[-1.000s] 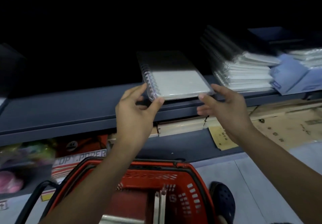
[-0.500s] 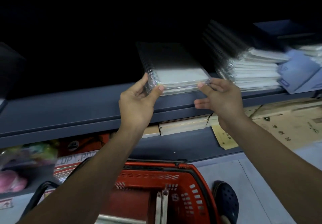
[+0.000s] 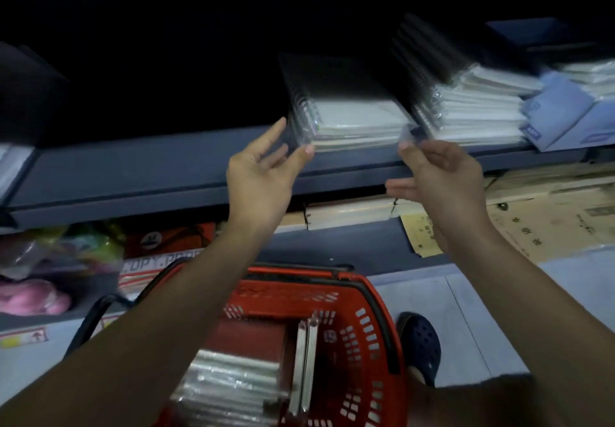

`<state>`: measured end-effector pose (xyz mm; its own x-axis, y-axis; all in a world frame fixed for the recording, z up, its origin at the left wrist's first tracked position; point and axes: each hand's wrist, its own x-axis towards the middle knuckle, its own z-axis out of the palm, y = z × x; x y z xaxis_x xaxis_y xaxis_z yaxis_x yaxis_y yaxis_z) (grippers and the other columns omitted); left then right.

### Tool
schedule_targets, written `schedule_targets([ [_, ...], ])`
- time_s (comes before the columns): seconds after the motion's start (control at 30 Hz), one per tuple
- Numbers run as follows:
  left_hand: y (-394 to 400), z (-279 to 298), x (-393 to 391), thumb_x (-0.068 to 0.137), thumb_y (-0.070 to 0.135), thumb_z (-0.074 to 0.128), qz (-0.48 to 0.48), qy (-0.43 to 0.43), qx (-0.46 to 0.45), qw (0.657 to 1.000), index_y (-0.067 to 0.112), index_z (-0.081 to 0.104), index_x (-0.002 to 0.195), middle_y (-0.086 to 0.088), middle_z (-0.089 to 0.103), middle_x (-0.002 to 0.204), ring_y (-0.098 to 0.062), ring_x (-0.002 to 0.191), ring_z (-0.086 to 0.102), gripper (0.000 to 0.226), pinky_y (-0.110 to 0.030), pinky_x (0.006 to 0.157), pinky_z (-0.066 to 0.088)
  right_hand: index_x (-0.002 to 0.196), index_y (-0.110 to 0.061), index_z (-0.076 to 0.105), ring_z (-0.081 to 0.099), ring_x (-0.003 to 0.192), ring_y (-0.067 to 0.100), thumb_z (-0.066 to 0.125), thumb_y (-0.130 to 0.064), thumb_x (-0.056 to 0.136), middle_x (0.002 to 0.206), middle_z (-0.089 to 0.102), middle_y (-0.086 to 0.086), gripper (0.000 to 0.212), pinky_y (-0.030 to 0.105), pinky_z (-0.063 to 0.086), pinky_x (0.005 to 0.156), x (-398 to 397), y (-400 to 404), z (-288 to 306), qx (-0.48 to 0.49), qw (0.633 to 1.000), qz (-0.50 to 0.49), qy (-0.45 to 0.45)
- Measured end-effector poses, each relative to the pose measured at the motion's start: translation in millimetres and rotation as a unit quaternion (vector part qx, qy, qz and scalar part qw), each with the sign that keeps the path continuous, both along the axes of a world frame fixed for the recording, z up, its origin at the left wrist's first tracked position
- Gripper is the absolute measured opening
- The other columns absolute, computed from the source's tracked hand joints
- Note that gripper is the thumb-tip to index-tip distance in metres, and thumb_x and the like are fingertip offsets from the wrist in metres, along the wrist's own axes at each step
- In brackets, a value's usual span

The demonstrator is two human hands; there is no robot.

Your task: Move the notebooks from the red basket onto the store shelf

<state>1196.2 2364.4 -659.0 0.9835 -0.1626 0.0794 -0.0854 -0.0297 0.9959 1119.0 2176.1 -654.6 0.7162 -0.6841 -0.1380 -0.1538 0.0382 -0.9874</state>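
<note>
I am seeing the small stack of wrapped spiral notebooks [image 3: 349,117] lying flat on the dark blue store shelf [image 3: 139,174], near its front edge, spirals to the left. My left hand [image 3: 263,177] is reaching up with fingers spread and relaxed, the thumb tip touching the stack's front left corner. My right hand [image 3: 439,177] is hovering at the front right corner, fingers loosely extended; blur is keeping me from telling whether a fingertip is touching the wrapper. Just to the right, a taller pile of notebooks [image 3: 466,107] is leaning back on the same shelf, with blue envelopes [image 3: 559,117] beside it.

Below my arms, the red basket [image 3: 359,327] is sitting on the floor and is holding more wrapped notebooks [image 3: 233,383], some lying flat at the left and a couple standing on edge near the middle. A dark clog [image 3: 421,346] is showing beside the basket's right wall.
</note>
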Motion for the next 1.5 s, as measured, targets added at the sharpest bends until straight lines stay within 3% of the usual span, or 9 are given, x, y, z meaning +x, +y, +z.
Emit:
schedule_targets([
  [0.4,82,-91,-117,0.083,0.01,0.079,0.046,0.091,0.058,0.993,0.012,0.066,0.129,-0.002,0.073,0.118,0.0,0.098,0.07,0.048,-0.018,0.089,0.055,0.094,-0.019,0.067,0.077,0.07,0.026,0.069,-0.034,0.094,0.092,0.076,0.006,0.015,0.045,0.064,0.076,-84,99,-88,-0.027,0.95,0.22,0.218],
  [0.5,94,-124,-138,0.084,0.013,0.079,0.018,0.147,0.089,0.985,0.016,0.065,0.131,0.002,0.07,0.124,0.01,0.096,0.068,0.048,-0.011,0.088,0.053,0.077,-0.022,0.063,0.076,0.074,0.036,0.07,-0.03,0.093,0.093,0.075,0.019,0.019,0.048,0.064,0.073,-91,117,-142,0.018,0.934,0.211,0.288],
  [0.63,103,-157,-154,0.085,0.01,0.078,0.004,0.207,0.106,0.972,0.011,0.064,0.132,0.001,0.069,0.125,0.023,0.087,0.063,0.049,-0.001,0.074,0.047,0.093,-0.02,0.067,0.073,0.084,0.029,0.072,-0.04,0.09,0.089,0.072,0.004,0.02,0.04,0.064,0.075,-93,129,-200,0.074,0.917,0.184,0.345],
  [0.77,108,-186,-167,0.086,0.009,0.077,-0.029,0.24,0.128,0.962,0.009,0.066,0.129,0.003,0.071,0.117,0.024,0.083,0.063,0.044,-0.001,0.064,0.048,0.083,-0.025,0.06,0.068,0.096,0.03,0.063,-0.055,0.091,0.098,0.066,0.003,0.031,0.042,0.063,0.074,-88,136,-239,0.092,0.905,0.154,0.385],
  [0.87,113,-205,-171,0.086,0.009,0.077,-0.047,0.237,0.143,0.96,0.008,0.07,0.126,0.005,0.074,0.112,0.016,0.093,0.067,0.04,-0.004,0.077,0.05,0.1,-0.019,0.065,0.067,0.093,0.032,0.055,-0.055,0.096,0.102,0.067,0.009,0.038,0.047,0.063,0.074,-84,139,-264,0.034,0.887,0.191,0.418],
  [0.97,118,-218,-170,0.086,0.007,0.077,-0.054,0.239,0.154,0.957,0.008,0.071,0.121,0.008,0.076,0.106,0.011,0.093,0.069,0.036,-0.008,0.084,0.051,0.116,-0.01,0.068,0.068,0.104,0.036,0.044,-0.051,0.102,0.114,0.07,0.018,0.05,0.033,0.052,0.075,-86,140,-280,-0.113,0.857,0.246,0.438],
  [1.2,118,-236,-171,0.089,0.007,0.073,-0.07,0.252,0.155,0.953,0.011,0.073,0.119,0.002,0.079,0.1,0.001,0.083,0.073,0.03,-0.024,0.078,0.06,0.101,-0.004,0.071,0.07,0.101,0.031,0.051,-0.031,0.102,0.093,0.068,0.011,0.034,0.025,0.041,0.066,-66,155,-283,-0.2,0.816,0.257,0.478],
  [1.37,115,-240,-175,0.09,0.0,0.07,-0.069,0.229,0.154,0.959,0.01,0.075,0.111,0.013,0.073,0.082,0.012,0.065,0.063,0.024,-0.009,0.067,0.049,0.105,-0.009,0.071,0.071,0.099,0.029,0.06,-0.021,0.095,0.112,0.072,0.011,0.02,0.028,0.054,0.07,-47,168,-277,-0.236,0.801,0.229,0.501],
  [1.5,113,-236,-174,0.089,-0.001,0.067,-0.05,0.288,0.123,0.948,0.011,0.074,0.113,0.009,0.075,0.087,0.003,0.073,0.07,0.028,-0.026,0.074,0.06,0.074,-0.014,0.068,0.067,0.066,0.022,0.064,-0.033,0.09,0.086,0.075,0.006,0.026,0.025,0.051,0.058,-56,153,-241,-0.243,0.814,0.229,0.476],
])
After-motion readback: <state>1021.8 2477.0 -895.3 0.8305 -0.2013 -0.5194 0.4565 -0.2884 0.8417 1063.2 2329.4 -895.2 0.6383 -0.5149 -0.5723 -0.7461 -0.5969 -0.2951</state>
